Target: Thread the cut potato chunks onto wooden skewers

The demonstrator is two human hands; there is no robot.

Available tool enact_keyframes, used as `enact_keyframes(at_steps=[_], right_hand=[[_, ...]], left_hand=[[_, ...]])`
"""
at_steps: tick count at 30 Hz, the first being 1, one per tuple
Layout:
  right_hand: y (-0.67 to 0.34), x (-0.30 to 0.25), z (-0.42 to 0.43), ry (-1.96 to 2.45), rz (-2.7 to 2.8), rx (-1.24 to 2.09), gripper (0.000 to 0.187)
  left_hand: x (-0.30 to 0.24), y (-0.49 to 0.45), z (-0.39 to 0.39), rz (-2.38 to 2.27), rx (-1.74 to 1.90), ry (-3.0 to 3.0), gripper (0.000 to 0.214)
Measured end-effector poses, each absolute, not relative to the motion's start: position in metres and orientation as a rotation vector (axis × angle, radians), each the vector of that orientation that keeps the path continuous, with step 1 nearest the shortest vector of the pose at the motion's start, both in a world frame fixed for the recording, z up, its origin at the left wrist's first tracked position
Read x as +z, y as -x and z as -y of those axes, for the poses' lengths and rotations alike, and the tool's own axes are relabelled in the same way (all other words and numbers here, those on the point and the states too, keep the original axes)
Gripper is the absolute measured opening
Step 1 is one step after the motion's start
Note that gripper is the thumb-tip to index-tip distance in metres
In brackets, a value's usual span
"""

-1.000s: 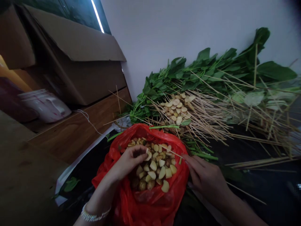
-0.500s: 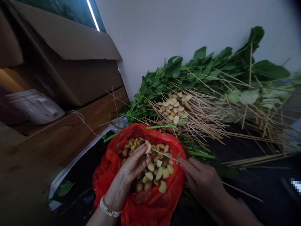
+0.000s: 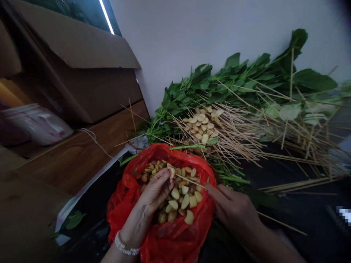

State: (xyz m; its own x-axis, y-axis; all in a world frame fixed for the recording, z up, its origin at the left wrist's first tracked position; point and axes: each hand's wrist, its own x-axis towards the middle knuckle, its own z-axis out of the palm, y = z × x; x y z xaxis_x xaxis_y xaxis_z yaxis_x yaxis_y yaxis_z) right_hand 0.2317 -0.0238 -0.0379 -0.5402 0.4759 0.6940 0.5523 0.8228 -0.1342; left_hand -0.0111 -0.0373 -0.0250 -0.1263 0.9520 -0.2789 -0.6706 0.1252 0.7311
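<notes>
Between the thumb and fingers of my left hand (image 3: pixel 156 188) is a pale potato piece (image 3: pixel 171 171), held above a red plastic bag (image 3: pixel 181 239). My right hand (image 3: pixel 233 204) pinches a thin wooden skewer (image 3: pixel 192 182) near the bag's right rim. The skewer's far end meets the potato piece; whether it has pierced it I cannot tell. Inside the open bag lie many cut potato chunks (image 3: pixel 185 201) and some small unpeeled potatoes (image 3: pixel 172 216). Part of the skewer is hidden by my right fingers.
Beyond the bag, skewered potato pieces (image 3: pixel 201 126) lie in a pile with many sticks (image 3: pixel 241 135). Leafy greens (image 3: pixel 203 82) line the wall, pale cabbage-like leaves (image 3: pixel 290 111) at the right. A cardboard box (image 3: pixel 104 91) and a white tub (image 3: pixel 41 124) stand left.
The view has shifted very slightly. Both hands keep their grip, the potato piece and skewer staying together in nearly the same place over the bag.
</notes>
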Motion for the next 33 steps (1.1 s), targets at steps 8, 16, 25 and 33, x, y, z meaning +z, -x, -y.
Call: enact_keyframes(at_steps=[8,16,25,33], right_hand=[[-0.232,-0.042,0.024,0.783,2.263,-0.127,0.034],[-0.227,-0.043,0.028,0.840,2.270,-0.037,0.037],[-0.226,-0.047,0.030,0.798,2.262,-0.091,0.034],[-0.229,-0.046,0.027,0.732,2.252,-0.228,0.034]], left_hand=[[-0.022,0.006,0.038,-0.952,1.497,-0.414,0.029],[-0.024,0.001,0.036,-1.004,1.581,-0.506,0.032],[-0.025,-0.002,0.035,-1.026,1.563,-0.560,0.027],[-0.029,-0.005,0.034,-0.996,1.518,-0.673,0.021]])
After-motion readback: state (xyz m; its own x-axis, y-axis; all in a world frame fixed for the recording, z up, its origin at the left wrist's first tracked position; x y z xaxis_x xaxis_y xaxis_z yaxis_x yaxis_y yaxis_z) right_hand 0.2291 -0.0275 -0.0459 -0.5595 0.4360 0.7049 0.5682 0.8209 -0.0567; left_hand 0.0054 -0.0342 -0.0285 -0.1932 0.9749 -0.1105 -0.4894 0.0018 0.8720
